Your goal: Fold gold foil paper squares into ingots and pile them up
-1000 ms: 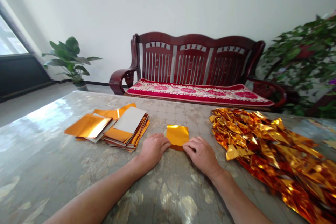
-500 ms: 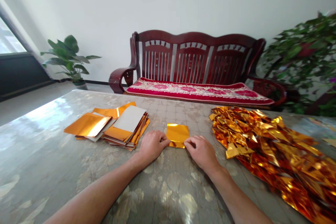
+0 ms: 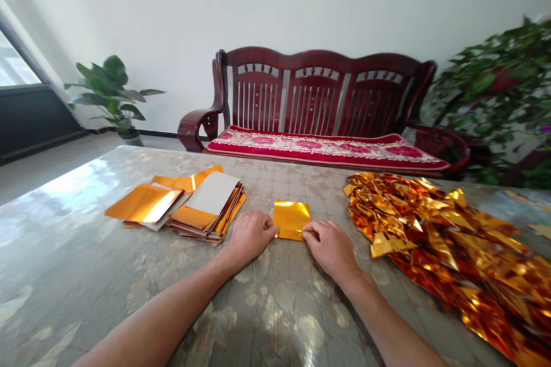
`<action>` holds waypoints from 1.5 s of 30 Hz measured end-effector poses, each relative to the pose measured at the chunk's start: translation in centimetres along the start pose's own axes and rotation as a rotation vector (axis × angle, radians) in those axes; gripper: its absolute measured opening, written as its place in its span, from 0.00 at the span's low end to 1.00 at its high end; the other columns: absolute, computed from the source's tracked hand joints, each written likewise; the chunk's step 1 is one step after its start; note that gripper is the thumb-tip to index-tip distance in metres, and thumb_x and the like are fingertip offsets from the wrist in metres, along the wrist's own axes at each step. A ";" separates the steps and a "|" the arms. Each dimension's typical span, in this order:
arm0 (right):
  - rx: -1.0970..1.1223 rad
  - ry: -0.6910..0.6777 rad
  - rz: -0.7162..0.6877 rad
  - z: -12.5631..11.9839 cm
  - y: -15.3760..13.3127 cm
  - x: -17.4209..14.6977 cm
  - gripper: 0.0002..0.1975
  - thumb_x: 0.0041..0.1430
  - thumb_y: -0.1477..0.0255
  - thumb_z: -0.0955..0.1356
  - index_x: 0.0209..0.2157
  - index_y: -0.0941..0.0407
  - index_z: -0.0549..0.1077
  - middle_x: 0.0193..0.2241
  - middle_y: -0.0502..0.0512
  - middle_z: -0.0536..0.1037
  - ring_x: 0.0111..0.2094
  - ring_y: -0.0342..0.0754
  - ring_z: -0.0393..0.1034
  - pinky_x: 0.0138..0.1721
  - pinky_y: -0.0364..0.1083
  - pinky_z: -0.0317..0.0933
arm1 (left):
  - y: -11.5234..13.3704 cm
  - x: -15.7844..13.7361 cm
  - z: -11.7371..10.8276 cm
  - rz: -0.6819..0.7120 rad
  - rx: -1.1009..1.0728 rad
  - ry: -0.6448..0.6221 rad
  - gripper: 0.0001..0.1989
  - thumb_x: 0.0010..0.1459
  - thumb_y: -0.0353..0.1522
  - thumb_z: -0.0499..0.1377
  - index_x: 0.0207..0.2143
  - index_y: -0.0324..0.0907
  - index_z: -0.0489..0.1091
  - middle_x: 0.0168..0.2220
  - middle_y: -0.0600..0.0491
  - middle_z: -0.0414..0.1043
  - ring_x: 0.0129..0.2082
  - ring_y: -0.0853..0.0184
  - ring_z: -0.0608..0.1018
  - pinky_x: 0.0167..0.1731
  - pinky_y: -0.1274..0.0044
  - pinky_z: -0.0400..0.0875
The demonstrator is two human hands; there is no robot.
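A small square of gold foil paper (image 3: 291,219) lies on the table between my two hands. My left hand (image 3: 253,231) pinches its near left corner between thumb and fingers. On the opposite side, my right hand (image 3: 329,243) grips the near right corner the same way. To the left of my left hand is a loose stack of foil sheets (image 3: 193,219), orange-gold on one side and pale grey on the other. Right of my right hand spreads a large heap of folded gold foil pieces (image 3: 422,212).
The table (image 3: 142,304) has a glossy, flower-patterned cover. Behind it stands a dark red wooden bench (image 3: 318,100) with a red floral cushion (image 3: 327,147). A potted plant (image 3: 114,94) stands at the left, leafy greenery (image 3: 499,92) at the right. Clear plastic (image 3: 508,206) lies beyond the heap.
Both hands stay at the foil square's near corners. The reflective band along its near edge has faded, and that edge looks flatter. The stack and the heap have not moved.
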State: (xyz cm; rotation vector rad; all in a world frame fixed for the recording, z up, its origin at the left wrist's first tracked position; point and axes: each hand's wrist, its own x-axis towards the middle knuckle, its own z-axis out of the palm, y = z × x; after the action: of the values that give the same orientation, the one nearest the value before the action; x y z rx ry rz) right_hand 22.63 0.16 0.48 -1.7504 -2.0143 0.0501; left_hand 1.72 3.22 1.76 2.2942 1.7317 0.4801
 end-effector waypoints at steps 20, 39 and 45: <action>-0.056 -0.011 -0.046 0.0 -0.3 -0.1 0.04 0.60 0.74 0.68 0.32 0.51 0.74 0.33 0.49 0.80 0.36 0.48 0.69 0.35 0.46 0.53 | 0.4 0.0 0.1 0.017 0.112 0.002 0.13 0.58 0.40 0.58 0.28 0.41 0.74 0.31 0.49 0.76 0.37 0.61 0.76 0.36 0.74 0.61; -0.093 0.054 -0.141 0.0 -0.5 -0.4 0.02 0.61 0.74 0.69 0.36 0.54 0.75 0.37 0.54 0.76 0.42 0.51 0.67 0.41 0.47 0.57 | 0.3 -1.2 1.0 0.580 0.195 -0.048 0.06 0.65 0.29 0.55 0.41 0.44 0.71 0.37 0.52 0.71 0.40 0.63 0.73 0.38 0.75 0.68; -0.044 0.015 -0.454 -0.1 -0.4 -0.6 0.09 0.64 0.76 0.66 0.40 0.51 0.78 0.33 0.52 0.76 0.38 0.49 0.66 0.40 0.47 0.57 | 1.5 -2.5 1.1 0.560 0.363 -0.043 0.06 0.64 0.27 0.55 0.43 0.39 0.69 0.38 0.49 0.71 0.38 0.61 0.74 0.38 0.72 0.70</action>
State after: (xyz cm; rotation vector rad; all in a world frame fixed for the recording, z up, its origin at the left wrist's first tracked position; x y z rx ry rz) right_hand 22.36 -0.46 0.48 -1.2732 -2.3650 -0.1544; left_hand 2.85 0.44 1.03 3.0313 1.2118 0.2100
